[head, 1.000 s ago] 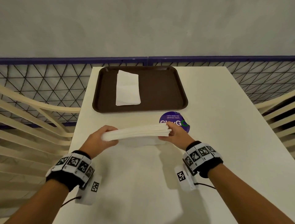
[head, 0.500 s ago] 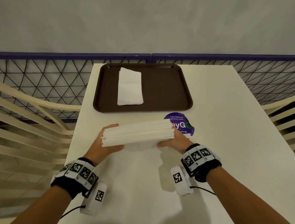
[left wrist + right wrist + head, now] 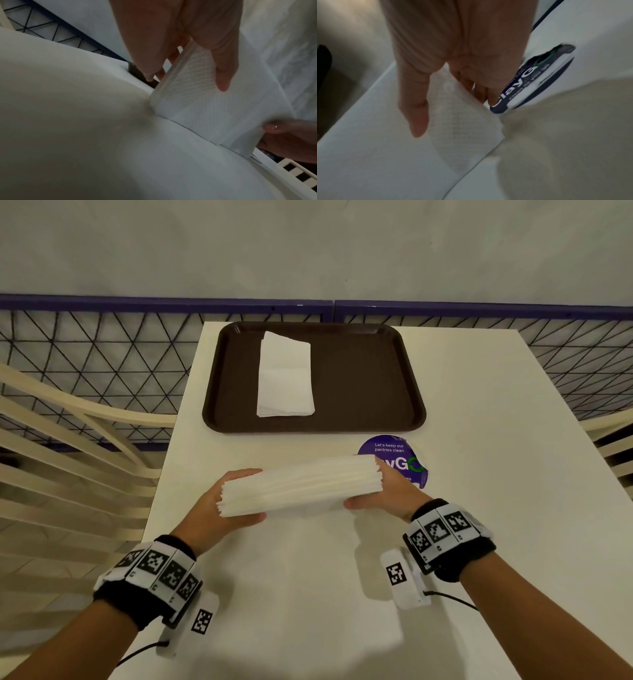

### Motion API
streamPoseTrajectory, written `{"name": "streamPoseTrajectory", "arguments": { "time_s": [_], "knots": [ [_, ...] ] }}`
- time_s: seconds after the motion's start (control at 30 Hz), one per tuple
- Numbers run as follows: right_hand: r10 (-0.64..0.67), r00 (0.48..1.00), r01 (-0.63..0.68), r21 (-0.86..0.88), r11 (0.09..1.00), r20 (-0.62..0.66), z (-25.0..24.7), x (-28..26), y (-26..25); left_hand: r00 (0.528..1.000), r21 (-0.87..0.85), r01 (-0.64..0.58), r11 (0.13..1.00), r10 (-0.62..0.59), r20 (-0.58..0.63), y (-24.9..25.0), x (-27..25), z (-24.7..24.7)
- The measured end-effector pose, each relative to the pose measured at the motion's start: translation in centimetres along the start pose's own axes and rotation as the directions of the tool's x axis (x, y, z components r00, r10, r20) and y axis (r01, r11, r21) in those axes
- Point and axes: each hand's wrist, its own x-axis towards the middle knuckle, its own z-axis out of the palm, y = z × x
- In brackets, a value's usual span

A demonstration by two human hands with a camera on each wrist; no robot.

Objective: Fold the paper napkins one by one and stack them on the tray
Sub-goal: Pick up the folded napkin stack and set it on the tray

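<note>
Holding a thick stack of unfolded napkins [image 3: 301, 486] between both hands, raised off the white table [image 3: 479, 412], near edge tilted down toward the body. Left hand [image 3: 219, 510] clamped on the stack's left end, thumb under, fingers over the top; thumb [image 3: 223, 75] seen pressed flat on the textured underside in the left wrist view. Right hand [image 3: 387, 494] clamped on the right end likewise, thumb [image 3: 418, 119] on the underside, fingers wrapped to the far face. Brown tray [image 3: 370, 378] at the far end of the table, beyond the stack and apart from it. One folded napkin pile [image 3: 285, 376] lying on the tray's left half; right half bare. Purple round sticker [image 3: 394, 460] on the table just right of the stack, partly hidden by the right hand and the stack's corner. Mesh fence [image 3: 102, 354] with a purple rail behind the table. Cream slatted chairs [image 3: 61, 446] at left, another at the right edge. Tracker bands with printed markers [image 3: 157, 570] on both wrists.
</note>
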Motion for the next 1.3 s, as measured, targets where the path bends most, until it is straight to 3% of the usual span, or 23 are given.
{"name": "streamPoseTrajectory", "arguments": {
  "time_s": [0.1, 0.2, 0.3, 0.4, 0.53, 0.73, 0.93, 1.1, 1.3],
  "knots": [
    [0.012, 1.0, -0.012, 0.003, 1.0, 0.028, -0.3, -0.3, 0.3, 1.0, -0.016, 0.017, 1.0, -0.017, 0.012, -0.4, 0.0, -0.3],
    [0.045, 0.987, -0.042, -0.024, 0.999, 0.152, 0.4, -0.5, 0.0, 0.993, -0.051, 0.086, 0.995, -0.081, 0.088, -0.2, 0.2, 0.0],
    [0.017, 0.991, -0.018, 0.006, 1.0, 0.131, 0.7, -0.3, -0.4, 0.992, -0.066, 0.11, 0.992, -0.105, 0.069, -0.1, 0.6, 0.3],
    [0.023, 0.993, -0.029, 0.046, 0.999, 0.118, 0.5, -0.3, -0.2, 0.995, -0.051, 0.087, 0.995, -0.085, 0.047, 0.0, 0.6, 0.2],
    [0.003, 0.984, 0.008, -0.062, 0.998, 0.176, 0.8, -0.2, -0.1, 0.994, 0.0, 0.04, 0.999, -0.04, 0.097, -0.4, 0.3, 0.4],
    [-0.1, 0.992, 0.107, -0.092, 0.99, 0.072, 0.0, 0.0, -1.3, 0.995, -0.015, -0.089, 0.996, 0.09, 0.049, 0.3, 0.9, 0.1],
    [0.023, 0.99, -0.012, -0.085, 0.996, 0.142, -0.3, -0.2, 0.3, 0.998, 0.019, 0.05, 0.999, -0.051, 0.037, -0.8, 0.3, 0.5],
    [0.045, 0.991, -0.031, -0.109, 0.994, 0.125, 0.1, -0.3, 0.1, 0.994, -0.041, 0.101, 0.994, -0.098, 0.057, -1.1, 0.4, 1.0],
    [0.061, 0.996, -0.055, -0.113, 0.992, 0.057, 0.3, 0.2, -0.7, 0.986, -0.011, 0.167, 0.986, -0.167, -0.021, -0.5, 0.6, 1.1]
  ]
}}
